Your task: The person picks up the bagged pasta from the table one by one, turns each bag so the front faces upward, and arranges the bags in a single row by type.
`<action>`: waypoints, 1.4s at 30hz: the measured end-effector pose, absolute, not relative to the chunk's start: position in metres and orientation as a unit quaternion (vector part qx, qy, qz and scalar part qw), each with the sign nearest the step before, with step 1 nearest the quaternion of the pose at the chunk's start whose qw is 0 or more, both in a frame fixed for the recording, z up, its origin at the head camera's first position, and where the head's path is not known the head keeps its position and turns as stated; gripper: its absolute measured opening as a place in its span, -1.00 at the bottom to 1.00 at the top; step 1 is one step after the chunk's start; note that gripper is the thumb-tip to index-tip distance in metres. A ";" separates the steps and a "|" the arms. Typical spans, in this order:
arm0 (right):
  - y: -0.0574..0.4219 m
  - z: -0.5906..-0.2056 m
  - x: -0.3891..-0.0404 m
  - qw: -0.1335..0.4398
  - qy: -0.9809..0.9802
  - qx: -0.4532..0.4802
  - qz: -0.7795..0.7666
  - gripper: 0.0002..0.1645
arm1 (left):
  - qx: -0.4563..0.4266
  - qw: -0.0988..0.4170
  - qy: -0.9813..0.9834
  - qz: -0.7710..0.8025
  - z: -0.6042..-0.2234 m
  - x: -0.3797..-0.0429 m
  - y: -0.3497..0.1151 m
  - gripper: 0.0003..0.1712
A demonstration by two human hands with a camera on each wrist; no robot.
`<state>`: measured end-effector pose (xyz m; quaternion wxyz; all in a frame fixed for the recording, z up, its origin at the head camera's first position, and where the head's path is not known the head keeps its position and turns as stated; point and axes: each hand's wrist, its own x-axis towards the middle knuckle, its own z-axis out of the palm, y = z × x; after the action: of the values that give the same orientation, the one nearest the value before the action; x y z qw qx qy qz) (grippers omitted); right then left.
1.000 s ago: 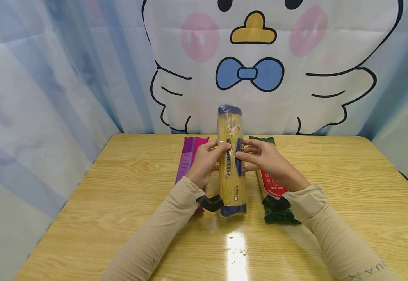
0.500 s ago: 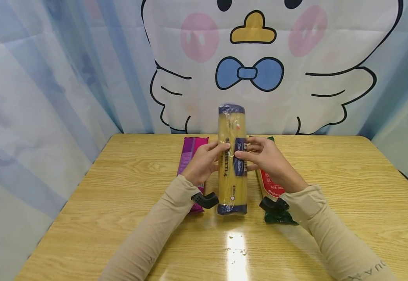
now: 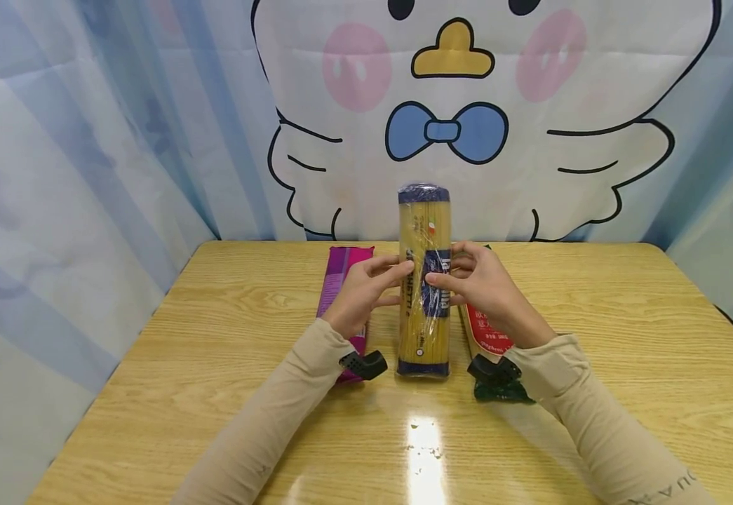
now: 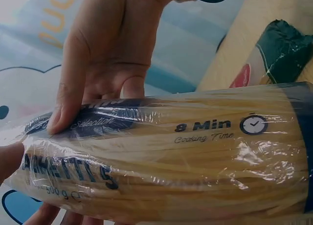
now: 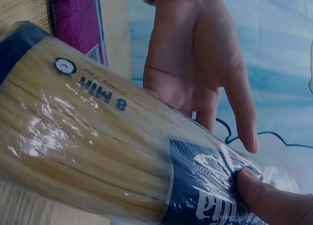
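Observation:
Upright between both hands is a clear pack of spaghetti point(image 3: 426, 217) with dark blue ends and a blue label. My left hand point(image 3: 361, 289) grips its left side, thumb in front and fingers partly hidden behind. From the right, my right hand point(image 3: 486, 289) holds it, thumb pressed on the label and fingers behind. In the left wrist view the pack point(image 4: 205, 171) shows "8 Min" print, with the right hand point(image 4: 115, 49) at its far edge. The right wrist view has the left hand point(image 5: 195, 58) beyond the pack point(image 5: 98, 151).
A purple and pink packet point(image 3: 336, 277) lies on the wooden table point(image 3: 227, 337) behind my left hand. Partly covered by my right arm is a red and green spaghetti packet point(image 3: 489, 333). A cartoon-printed curtain point(image 3: 341, 175) hangs at the table's back edge.
The spaghetti pack has turned, so its blue label faces forward more, and it has shifted slightly right and up. Both hands stay on it; the other packets have not moved.

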<state>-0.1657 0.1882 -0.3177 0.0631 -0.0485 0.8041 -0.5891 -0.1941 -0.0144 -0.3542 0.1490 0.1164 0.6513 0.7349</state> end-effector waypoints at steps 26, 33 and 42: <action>0.194 -0.315 -0.168 0.052 0.799 -0.084 -0.593 -0.17 | 0.137 0.107 0.654 0.737 -0.350 -0.180 -0.022 -0.63; 0.200 -0.320 -0.166 0.100 0.804 -0.106 -0.577 -0.08 | 0.131 0.133 0.630 0.754 -0.350 -0.178 -0.025 -0.62; 0.195 -0.324 -0.165 0.111 0.795 -0.103 -0.587 0.03 | 0.145 0.125 0.652 0.734 -0.350 -0.181 -0.025 -0.65</action>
<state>-0.1652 0.1954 -0.3243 0.1107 -0.1030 0.7953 -0.5871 -0.1808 -0.0253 -0.3501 0.1249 0.1454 0.6517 0.7338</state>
